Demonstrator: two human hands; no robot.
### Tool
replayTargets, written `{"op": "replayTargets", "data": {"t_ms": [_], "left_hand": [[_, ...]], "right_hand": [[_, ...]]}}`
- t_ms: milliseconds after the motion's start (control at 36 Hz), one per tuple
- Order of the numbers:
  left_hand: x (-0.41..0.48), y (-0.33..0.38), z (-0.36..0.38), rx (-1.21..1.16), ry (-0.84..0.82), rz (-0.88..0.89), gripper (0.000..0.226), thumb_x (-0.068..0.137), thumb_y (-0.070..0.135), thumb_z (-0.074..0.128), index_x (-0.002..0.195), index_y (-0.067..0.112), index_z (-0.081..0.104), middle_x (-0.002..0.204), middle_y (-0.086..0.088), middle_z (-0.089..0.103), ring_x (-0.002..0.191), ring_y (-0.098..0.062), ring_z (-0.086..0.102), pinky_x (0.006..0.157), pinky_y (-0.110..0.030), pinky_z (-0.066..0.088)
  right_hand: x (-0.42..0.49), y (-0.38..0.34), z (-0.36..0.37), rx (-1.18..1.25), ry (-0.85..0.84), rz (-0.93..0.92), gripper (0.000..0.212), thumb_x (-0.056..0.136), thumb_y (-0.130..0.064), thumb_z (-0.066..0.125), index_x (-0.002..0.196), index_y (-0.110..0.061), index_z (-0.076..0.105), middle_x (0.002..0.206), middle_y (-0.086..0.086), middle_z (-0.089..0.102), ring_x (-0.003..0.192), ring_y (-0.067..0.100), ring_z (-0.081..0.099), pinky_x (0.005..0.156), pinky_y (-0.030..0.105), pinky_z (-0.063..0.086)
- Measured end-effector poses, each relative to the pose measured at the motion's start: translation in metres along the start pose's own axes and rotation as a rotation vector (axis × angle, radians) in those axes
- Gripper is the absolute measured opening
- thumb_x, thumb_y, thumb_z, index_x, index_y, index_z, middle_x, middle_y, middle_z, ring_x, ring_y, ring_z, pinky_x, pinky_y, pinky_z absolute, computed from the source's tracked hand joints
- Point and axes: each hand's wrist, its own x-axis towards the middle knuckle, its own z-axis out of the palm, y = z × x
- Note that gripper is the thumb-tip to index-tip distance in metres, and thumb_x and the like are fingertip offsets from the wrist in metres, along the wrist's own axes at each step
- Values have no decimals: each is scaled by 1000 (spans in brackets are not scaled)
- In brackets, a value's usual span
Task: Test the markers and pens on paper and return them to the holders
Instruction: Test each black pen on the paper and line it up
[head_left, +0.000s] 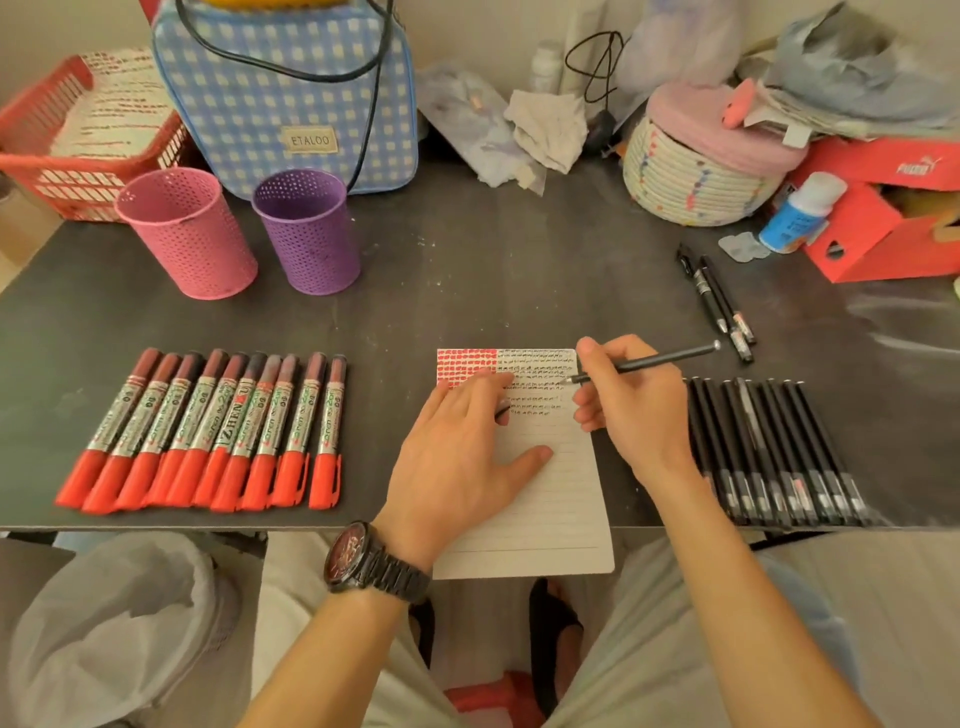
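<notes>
1. Pinching black pen (644, 362) in R hand (631, 415), tip touching lined paper (556, 499) among black test marks.
2. Pressing L hand (457, 457) flat on paper, fingers straight, gripping nothing.
3. Lying in rows on table (467, 291): red markers (208, 431) L of paper, black pens (774, 452) R.
4. Standing upright behind markers: pink holder (187, 234), purple holder (309, 231).
</notes>
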Motion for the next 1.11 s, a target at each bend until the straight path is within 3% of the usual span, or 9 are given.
{"op": "replayTargets", "data": {"t_ms": [194,361,500,611,944,1111], "left_hand": [[2,-2,2,-10,17,-3,64,80,60,70,130,25,51,98,23,48,106,0,45,110,-35,39],[5,-6,6,-5,23,19,56,77,63,66,116,25,52,105,27,42,111,-4,51,111,-28,30],[5,-6,5,-16,34,22,50,76,62,69,99,38,32,121,18,59,115,-5,51,109,-27,30],[5,-5,5,-11,47,20,50,76,60,72,94,35,32,129,16,59,116,-5,49,108,-25,28],[4,-5,5,-6,48,26,50,76,62,70,93,36,30,129,15,60,115,-5,49,106,-22,26],[4,-4,4,6,46,30,49,76,59,73,90,31,36,131,15,59,117,-7,50,108,-26,30]], "right_hand": [[2,15,5,-137,114,-77,36,87,-49,73,64,-26,59,49,-3,61,46,9,56,60,33,51],[0,19,8,-177,114,-98,30,85,-29,71,61,-22,56,45,-7,59,44,3,52,52,12,39],[-1,19,8,-183,96,-97,31,84,-22,70,58,-15,55,45,-3,60,43,3,53,51,12,41],[0,19,9,-202,95,-110,32,86,-20,71,58,-15,56,46,-4,61,43,2,55,51,11,41],[-1,18,10,-231,89,-135,33,87,-20,71,58,-16,56,47,-6,62,42,3,53,50,10,39],[0,19,10,-225,103,-143,32,86,-19,71,58,-17,56,46,-6,62,43,1,55,51,9,41]]}}
